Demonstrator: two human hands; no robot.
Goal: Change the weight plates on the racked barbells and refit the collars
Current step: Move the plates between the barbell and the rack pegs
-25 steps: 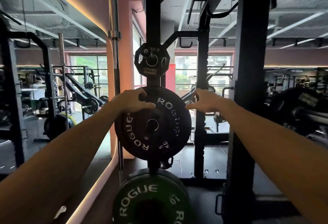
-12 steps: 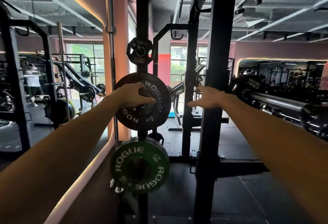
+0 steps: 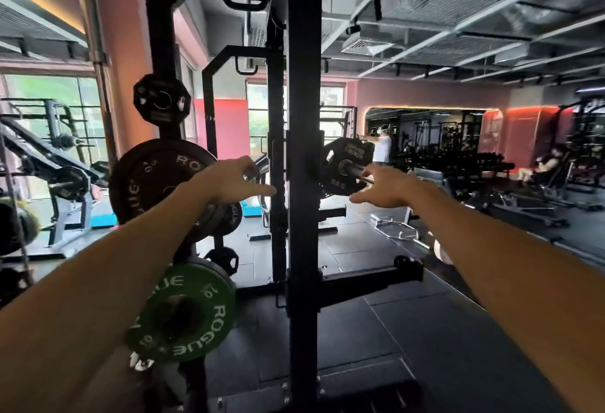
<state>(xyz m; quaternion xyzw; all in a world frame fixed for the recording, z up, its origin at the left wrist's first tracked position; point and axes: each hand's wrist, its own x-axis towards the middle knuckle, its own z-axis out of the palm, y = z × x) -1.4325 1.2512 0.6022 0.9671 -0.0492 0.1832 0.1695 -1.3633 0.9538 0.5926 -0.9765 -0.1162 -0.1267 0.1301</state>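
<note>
A black Rogue plate [image 3: 154, 180] hangs on a storage peg of the rack, with a green 10 plate [image 3: 183, 311] below it and a small black plate [image 3: 162, 99] above. My left hand [image 3: 234, 181] hovers with relaxed fingers just right of the black plate, holding nothing. Past the black rack upright [image 3: 302, 137], a racked barbell's sleeve [image 3: 357, 171] carries a black plate [image 3: 340, 167]. My right hand [image 3: 383, 187] reaches with spread fingers close in front of that sleeve, apart from it. I cannot make out any collar.
A curl bar [image 3: 397, 229] lies on the dark floor right of the rack. A horizontal rack arm [image 3: 370, 276] sticks out low to the right. Benches and machines stand at the right and left. A person in white [image 3: 383, 147] stands far back.
The view has swung right, bringing the racked barbell's loaded end into sight. My left hand has come off the black Rogue plate, and both hands have moved right.
</note>
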